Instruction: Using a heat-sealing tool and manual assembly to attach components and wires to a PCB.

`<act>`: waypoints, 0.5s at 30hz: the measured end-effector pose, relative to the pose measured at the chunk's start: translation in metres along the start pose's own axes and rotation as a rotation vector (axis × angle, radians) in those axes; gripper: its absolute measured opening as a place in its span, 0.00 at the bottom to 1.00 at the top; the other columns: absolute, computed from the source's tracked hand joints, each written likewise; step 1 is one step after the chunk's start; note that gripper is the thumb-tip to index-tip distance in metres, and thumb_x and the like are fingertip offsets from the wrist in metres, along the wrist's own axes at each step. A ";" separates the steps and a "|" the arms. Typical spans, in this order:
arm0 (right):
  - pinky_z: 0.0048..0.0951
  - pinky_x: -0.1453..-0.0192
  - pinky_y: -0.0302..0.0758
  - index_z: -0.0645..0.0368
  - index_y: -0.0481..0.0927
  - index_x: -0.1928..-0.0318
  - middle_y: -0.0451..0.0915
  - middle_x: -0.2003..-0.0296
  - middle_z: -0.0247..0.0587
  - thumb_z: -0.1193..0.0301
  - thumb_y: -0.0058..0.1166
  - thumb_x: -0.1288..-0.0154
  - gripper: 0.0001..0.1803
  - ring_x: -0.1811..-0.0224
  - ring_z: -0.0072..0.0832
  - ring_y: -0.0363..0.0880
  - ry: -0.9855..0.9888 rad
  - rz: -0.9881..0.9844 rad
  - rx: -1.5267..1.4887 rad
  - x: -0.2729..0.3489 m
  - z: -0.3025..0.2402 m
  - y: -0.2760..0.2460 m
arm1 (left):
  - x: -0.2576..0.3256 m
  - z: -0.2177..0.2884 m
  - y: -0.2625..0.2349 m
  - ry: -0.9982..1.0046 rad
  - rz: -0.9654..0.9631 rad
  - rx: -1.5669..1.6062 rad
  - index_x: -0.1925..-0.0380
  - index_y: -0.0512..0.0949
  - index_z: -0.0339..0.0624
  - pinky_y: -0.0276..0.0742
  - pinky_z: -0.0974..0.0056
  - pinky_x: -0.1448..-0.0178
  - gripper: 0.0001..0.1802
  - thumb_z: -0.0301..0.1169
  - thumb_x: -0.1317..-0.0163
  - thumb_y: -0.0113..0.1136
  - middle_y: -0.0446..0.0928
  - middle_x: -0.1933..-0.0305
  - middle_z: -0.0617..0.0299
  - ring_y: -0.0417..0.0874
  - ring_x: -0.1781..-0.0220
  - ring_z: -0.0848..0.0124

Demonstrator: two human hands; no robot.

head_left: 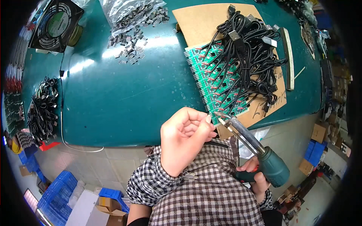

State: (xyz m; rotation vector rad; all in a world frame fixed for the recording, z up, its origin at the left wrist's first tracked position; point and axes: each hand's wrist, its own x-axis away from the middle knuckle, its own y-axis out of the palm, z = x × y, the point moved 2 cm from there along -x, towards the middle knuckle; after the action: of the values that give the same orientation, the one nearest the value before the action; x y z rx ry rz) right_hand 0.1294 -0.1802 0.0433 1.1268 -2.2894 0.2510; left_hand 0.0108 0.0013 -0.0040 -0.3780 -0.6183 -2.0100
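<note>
My right hand (253,176) is wrapped round the handle of a green soldering gun (274,165). Its long metal barrel points up and left, and the tip rests at or just over the lower left corner of a green circuit board panel (206,83). Close beside the tip, my left hand (186,133) is closed in a pinch at the panel's near corner; whatever lies between thumb and finger is too small to make out. Black USB cables (247,49) are bundled over the panel's right side, their thin ends running onto the boards.
Under the panel lies a brown board (203,22) on the green table (128,101). Small black pin connectors (132,47) are heaped at the back near a plastic bag (118,13). A fan (56,24) stands back left, above more cables (43,111). A pale bar (288,58) lies right.
</note>
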 end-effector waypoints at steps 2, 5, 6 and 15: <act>0.40 0.55 0.78 0.65 0.68 0.67 0.69 0.73 0.41 0.52 0.58 0.47 0.27 0.64 0.31 0.74 -0.022 -0.003 -0.010 -0.001 0.001 0.000 | 0.000 0.000 0.000 -0.002 0.000 0.001 0.69 0.71 0.31 0.78 0.73 0.70 0.06 0.25 0.39 0.52 0.78 0.73 0.54 0.81 0.73 0.72; 0.39 0.56 0.78 0.66 0.68 0.67 0.69 0.72 0.41 0.52 0.58 0.47 0.27 0.64 0.31 0.74 -0.001 -0.023 0.004 -0.001 0.001 -0.001 | 0.000 0.001 0.000 -0.004 0.000 0.004 0.69 0.71 0.31 0.78 0.73 0.70 0.06 0.25 0.39 0.52 0.78 0.72 0.54 0.81 0.73 0.72; 0.39 0.56 0.78 0.66 0.68 0.67 0.69 0.72 0.41 0.52 0.58 0.47 0.27 0.64 0.31 0.74 -0.001 -0.023 0.004 -0.001 0.001 -0.001 | 0.000 0.000 -0.001 -0.004 0.000 0.005 0.69 0.71 0.31 0.78 0.73 0.70 0.06 0.25 0.39 0.52 0.78 0.72 0.54 0.81 0.73 0.72; 0.40 0.56 0.77 0.65 0.68 0.66 0.68 0.72 0.40 0.53 0.56 0.46 0.25 0.65 0.30 0.73 -0.014 -0.031 0.017 -0.002 0.003 0.000 | 0.000 0.000 0.000 -0.006 0.002 -0.003 0.70 0.71 0.31 0.79 0.72 0.70 0.06 0.25 0.39 0.52 0.78 0.73 0.55 0.81 0.73 0.72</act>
State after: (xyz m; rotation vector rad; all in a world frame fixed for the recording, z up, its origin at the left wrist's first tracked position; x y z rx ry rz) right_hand 0.1291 -0.1800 0.0395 1.1753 -2.2844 0.2519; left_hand 0.0104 0.0014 -0.0043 -0.3866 -0.6179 -2.0088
